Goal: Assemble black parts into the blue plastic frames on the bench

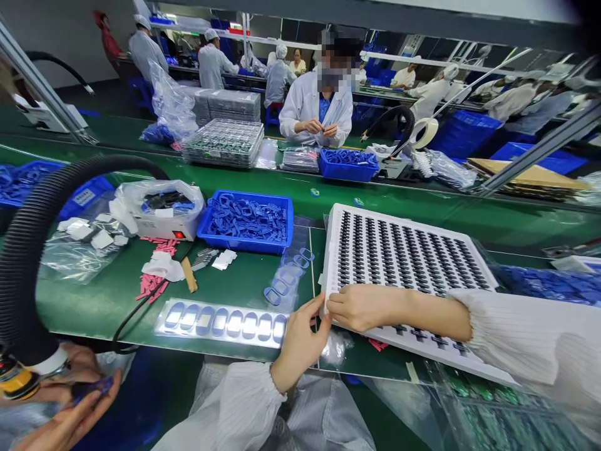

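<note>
My left hand (303, 335) is at the near left corner of a white foam-like tray (334, 250), its thumb and forefinger curved in against the edge. My right hand (359, 307) lies over the same corner, its fingers bent into a pinch that meets the left fingertips. Whatever they pinch is too small or hidden to name. Rows of small black parts (404, 250) fill the tray, and my right forearm covers some near rows. Just left of my left hand lies a clear strip (220, 322) bearing several rounded blue-rimmed pieces.
A blue bin (287, 216) of blue plastic parts stands behind the strip. Pink pieces (153, 285) and a white box with a red switch (164, 222) lie further left. A black hose (21, 269) arches over a co-worker's hands (89, 401). Another person (317, 106) sits opposite.
</note>
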A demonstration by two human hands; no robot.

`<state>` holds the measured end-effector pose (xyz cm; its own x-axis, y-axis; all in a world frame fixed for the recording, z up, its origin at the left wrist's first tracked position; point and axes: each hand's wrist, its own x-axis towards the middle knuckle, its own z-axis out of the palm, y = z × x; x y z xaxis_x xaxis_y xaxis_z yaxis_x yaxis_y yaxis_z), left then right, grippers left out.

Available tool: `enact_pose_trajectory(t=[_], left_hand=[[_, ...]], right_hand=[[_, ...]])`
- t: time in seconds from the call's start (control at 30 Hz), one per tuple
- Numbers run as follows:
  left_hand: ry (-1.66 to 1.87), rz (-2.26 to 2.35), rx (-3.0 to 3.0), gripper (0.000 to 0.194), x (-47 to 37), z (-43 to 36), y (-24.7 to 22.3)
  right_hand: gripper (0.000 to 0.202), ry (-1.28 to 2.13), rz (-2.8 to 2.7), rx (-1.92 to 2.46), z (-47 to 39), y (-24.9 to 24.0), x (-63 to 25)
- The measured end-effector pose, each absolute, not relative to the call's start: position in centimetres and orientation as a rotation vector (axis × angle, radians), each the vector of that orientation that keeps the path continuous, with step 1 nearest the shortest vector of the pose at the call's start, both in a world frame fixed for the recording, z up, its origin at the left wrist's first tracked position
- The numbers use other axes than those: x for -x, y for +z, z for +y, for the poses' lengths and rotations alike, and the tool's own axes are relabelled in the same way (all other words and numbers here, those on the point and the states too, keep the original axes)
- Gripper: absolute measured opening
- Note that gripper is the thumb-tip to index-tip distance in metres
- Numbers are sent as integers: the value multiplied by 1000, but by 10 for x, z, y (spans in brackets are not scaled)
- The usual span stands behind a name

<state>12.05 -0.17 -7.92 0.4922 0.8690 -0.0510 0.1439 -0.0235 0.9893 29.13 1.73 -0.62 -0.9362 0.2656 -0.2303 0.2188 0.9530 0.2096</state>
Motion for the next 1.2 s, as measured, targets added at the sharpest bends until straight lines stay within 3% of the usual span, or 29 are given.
enact_pose_trajectory(t=[0.3, 0.77, 1.0, 1.2], left_hand=[[748, 926, -1439, 43, -122, -2, -79], [696, 893, -1363, 44, -121, 3, -82], [673, 870, -1395, 46, -120, 2, -79], [733, 918, -1585, 45, -117, -3, -83]], right_hand=[[15, 312, 2792, -391, 16, -9, -285], [21, 12, 2687, -365, 31, 14, -287], [9, -303, 2606, -1515, 15, 20, -315], [8, -412, 2379, -2000, -19, -5, -303]])
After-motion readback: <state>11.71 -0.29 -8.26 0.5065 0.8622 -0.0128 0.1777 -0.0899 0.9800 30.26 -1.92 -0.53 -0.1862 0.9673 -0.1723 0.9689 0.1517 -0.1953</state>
